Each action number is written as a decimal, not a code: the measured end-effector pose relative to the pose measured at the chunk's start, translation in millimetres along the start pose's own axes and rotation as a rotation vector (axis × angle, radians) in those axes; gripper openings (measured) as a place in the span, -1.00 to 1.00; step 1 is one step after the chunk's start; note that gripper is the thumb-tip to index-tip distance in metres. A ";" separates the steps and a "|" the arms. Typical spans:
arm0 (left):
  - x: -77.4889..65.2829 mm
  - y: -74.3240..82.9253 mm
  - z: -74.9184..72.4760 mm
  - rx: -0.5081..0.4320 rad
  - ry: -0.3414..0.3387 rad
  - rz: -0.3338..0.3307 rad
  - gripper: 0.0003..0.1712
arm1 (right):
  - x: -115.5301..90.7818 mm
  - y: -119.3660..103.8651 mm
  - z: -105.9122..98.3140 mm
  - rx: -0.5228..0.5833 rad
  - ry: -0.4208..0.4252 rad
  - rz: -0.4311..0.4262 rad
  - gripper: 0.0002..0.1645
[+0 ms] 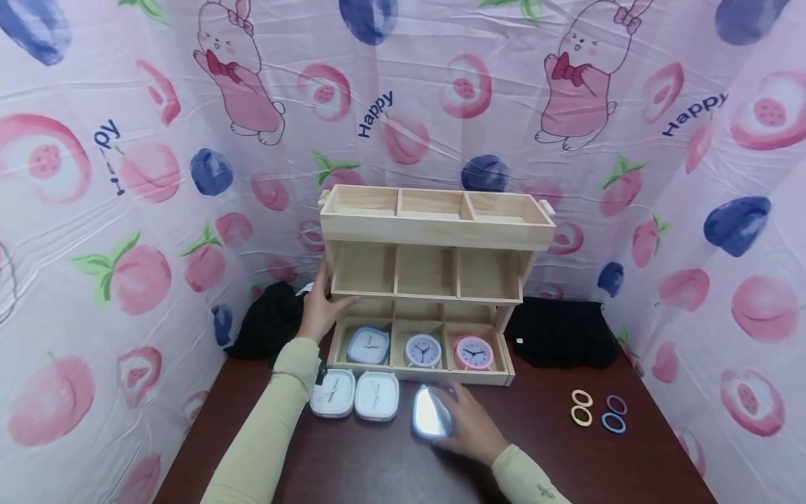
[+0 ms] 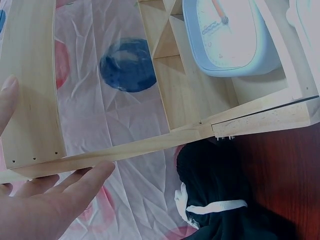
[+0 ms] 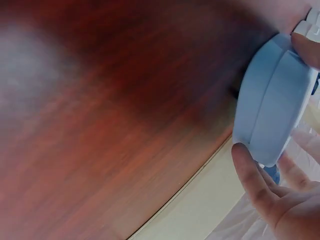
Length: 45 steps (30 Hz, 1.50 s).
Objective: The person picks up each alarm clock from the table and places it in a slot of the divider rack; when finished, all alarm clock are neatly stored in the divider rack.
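Right hand [image 1: 471,427], blue clock [image 1: 431,414], "Happy" cloth [image 1: 376,114]

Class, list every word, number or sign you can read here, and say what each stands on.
"Happy": whole, twice, on the patterned cloth.
"py": at the cloth's left; folds distort the rest of that word.
Clocks: dial numbers too small, blurred or washed out to read.

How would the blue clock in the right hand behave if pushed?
The blue clock probably feels stiff, as its casing looks like hard plastic. Its smooth, glossy surface might slip in the right hand. Its flattened, rounded-square sides suggest sliding rather than rolling.
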<state>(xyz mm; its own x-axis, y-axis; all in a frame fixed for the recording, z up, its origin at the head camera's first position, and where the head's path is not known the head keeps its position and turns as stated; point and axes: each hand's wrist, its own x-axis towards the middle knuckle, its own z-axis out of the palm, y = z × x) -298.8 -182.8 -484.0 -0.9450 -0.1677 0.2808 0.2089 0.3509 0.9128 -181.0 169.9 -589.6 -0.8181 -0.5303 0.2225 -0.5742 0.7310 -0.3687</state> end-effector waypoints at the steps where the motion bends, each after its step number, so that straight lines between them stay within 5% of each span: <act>1: -0.3 -0.3 -0.3 -0.005 0.002 0.003 0.37 | -3.0 0.5 -1.3 -0.001 -0.005 0.010 0.22; 13: -1.9 -2.8 -8.2 0.002 -0.015 -0.002 0.35 | -31.2 14.4 -12.0 0.040 0.019 0.180 0.22; 17: -2.2 -2.8 -9.8 -0.002 -0.018 -0.001 0.34 | -35.5 21.0 -16.5 0.023 0.109 0.197 0.20; 21: -1.7 -2.5 -8.7 -0.001 -0.020 -0.001 0.34 | -30.6 29.1 -34.1 -0.011 0.272 0.112 0.21; 31: -0.8 -2.7 -3.2 0.002 -0.026 0.001 0.36 | 20.5 39.7 -115.7 0.013 0.579 -0.054 0.15; 37: 0.4 -2.9 -0.9 0.008 -0.020 0.013 0.35 | 65.4 46.5 -152.5 0.033 0.655 0.006 0.11; 45: 2.2 -6.6 0.4 -0.007 -0.020 0.017 0.36 | 120.3 55.5 -169.3 0.049 0.644 0.120 -0.11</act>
<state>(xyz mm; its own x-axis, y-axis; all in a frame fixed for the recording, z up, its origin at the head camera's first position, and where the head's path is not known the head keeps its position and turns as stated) -302.3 -185.1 -489.6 -0.9462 -0.1433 0.2900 0.2263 0.3472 0.9101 -316.8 219.4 -430.5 -0.7411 -0.0721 0.6675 -0.4883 0.7403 -0.4620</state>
